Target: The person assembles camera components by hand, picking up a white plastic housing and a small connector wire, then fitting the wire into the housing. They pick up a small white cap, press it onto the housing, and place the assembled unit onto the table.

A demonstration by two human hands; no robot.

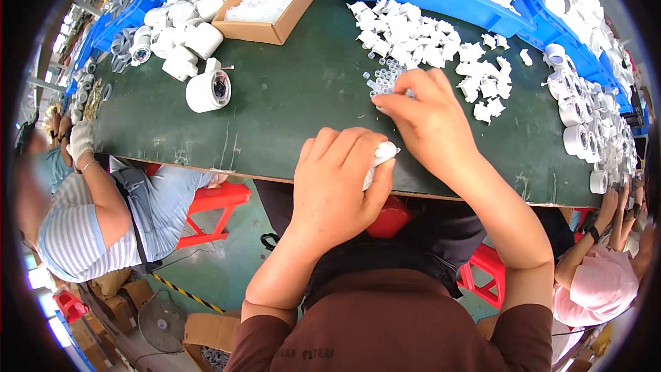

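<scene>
My left hand (339, 182), near the table's front edge, is closed round a small white plastic part (384, 153). One end of the part shows between thumb and forefinger; my fingers hide the rest. Ahead and to the right, my right hand (430, 114) reaches over a cluster of small clear plastic sleeves (381, 81). Its thumb and forefinger are drawn together in a pinch, and whatever is between them cannot be made out. Just beyond lies a heap of white plastic fittings (406, 31), with a looser group of similar fittings (485, 81) to the right.
A cardboard tray (279, 33) of translucent bits and blue bins (427, 1) line the far side. White round housings (206, 93) stand at left, with more housings (577, 139) at right. Co-workers sit on both sides, one wearing a white glove (81, 139).
</scene>
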